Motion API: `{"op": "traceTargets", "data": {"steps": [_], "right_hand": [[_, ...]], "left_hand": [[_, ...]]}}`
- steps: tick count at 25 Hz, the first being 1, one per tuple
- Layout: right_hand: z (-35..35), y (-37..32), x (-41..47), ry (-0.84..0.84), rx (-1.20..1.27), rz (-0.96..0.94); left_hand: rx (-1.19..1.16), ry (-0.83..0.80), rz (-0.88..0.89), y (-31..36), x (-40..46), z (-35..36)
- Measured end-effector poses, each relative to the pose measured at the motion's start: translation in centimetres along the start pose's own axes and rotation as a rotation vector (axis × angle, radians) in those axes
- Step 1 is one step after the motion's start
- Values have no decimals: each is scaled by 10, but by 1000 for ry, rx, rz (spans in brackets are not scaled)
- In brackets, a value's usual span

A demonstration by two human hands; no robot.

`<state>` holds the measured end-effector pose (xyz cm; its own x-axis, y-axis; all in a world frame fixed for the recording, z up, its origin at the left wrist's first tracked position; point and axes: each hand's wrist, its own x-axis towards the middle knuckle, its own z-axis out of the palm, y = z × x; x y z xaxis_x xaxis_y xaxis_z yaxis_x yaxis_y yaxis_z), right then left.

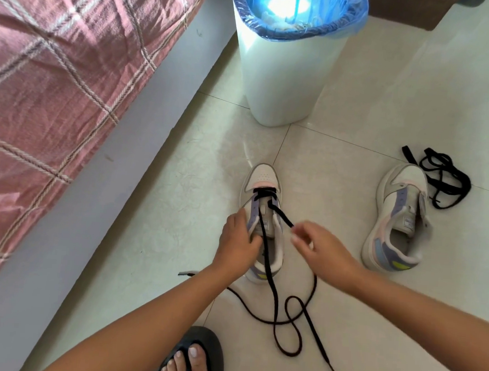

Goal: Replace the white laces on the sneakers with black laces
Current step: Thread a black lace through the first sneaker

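A pastel sneaker (262, 178) stands on the floor, toe pointing away, with a black lace (271, 282) threaded through its lowest eyelets. My left hand (238, 242) grips the sneaker's left collar and tongue area. My right hand (317, 248) pinches one strand of the black lace just right of the sneaker; the strand runs taut up to an eyelet. The lace's loose ends trail in loops toward me. A second sneaker (400, 216) without laces lies to the right, and a second black lace (440, 176) is bundled beside its toe.
A white bin (285, 81) with a blue liner stands just beyond the sneakers. A bed with a pink checked cover (57, 71) and a grey frame runs along the left. My foot in a black sandal (193, 355) is at the bottom edge. The floor is pale tile.
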<state>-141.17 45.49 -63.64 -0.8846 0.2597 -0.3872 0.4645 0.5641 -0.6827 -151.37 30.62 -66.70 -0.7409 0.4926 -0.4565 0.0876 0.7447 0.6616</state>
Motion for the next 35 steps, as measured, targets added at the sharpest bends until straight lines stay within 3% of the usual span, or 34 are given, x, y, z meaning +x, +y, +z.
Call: {"op": "traceTargets", "data": {"steps": [2, 6, 12, 15, 18, 20, 23, 25, 26, 28, 31, 35], "right_hand": [[-3, -7, 34, 68, 138, 79], [4, -13, 68, 0, 209, 147], [-13, -26, 66, -60, 276, 198], [-23, -50, 49, -152, 317, 194], [-14, -76, 21, -199, -81, -50], [-4, -88, -2, -261, -96, -147], [0, -94, -23, -466, 57, -73], [-3, -91, -20, -460, 59, -1], [-5, -87, -13, -389, 145, 82], [-13, -77, 9, -264, 543, 354], [-10, -64, 35, -333, 1133, 576], [-7, -65, 49, -220, 1311, 582]], "left_hand": [[34, 41, 64, 4, -2, -3], [151, 82, 129, 16, 4, -11], [2, 171, 37, 31, -2, -19], [-156, 35, -139, 45, 3, -30], [-334, -137, -297, 55, 10, -45], [-371, -261, -318, 51, 11, -57], [-408, -374, -361, 39, 8, -73], [-469, -403, -344, 32, 6, -80], [-507, -420, -324, 30, 4, -83], [-588, -461, -262, 28, 0, -87], [-642, -545, -182, 28, -7, -93], [-517, -515, -115, 29, -10, -91]]}}
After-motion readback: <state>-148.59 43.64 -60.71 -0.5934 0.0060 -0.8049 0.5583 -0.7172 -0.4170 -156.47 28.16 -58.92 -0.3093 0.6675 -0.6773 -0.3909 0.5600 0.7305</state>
